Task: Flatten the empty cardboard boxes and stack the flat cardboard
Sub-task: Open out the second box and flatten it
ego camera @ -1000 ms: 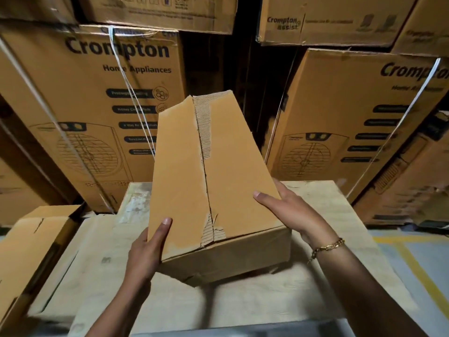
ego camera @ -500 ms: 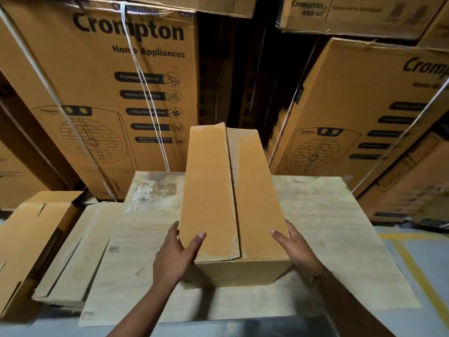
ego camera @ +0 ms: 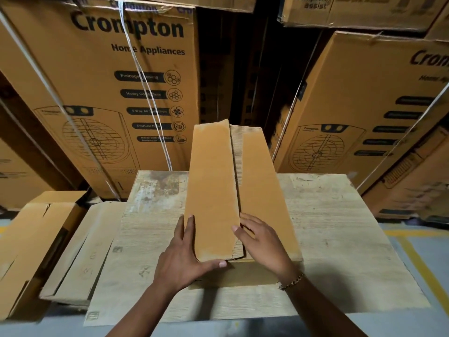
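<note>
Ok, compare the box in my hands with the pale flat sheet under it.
The box is still a full shape with its flaps closed; the pale sheet lies flat. The box is orange-tan, the sheet washed-out and stained. The sheet is much wider than the box. The left hand and right hand are on the box, neither on the sheet. Both are cardboard.

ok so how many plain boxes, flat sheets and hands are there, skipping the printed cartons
plain boxes: 2 (held box, left box)
flat sheets: 2 (big sheet, left sheet)
hands: 2 (left hand, right hand)
total: 6
</note>
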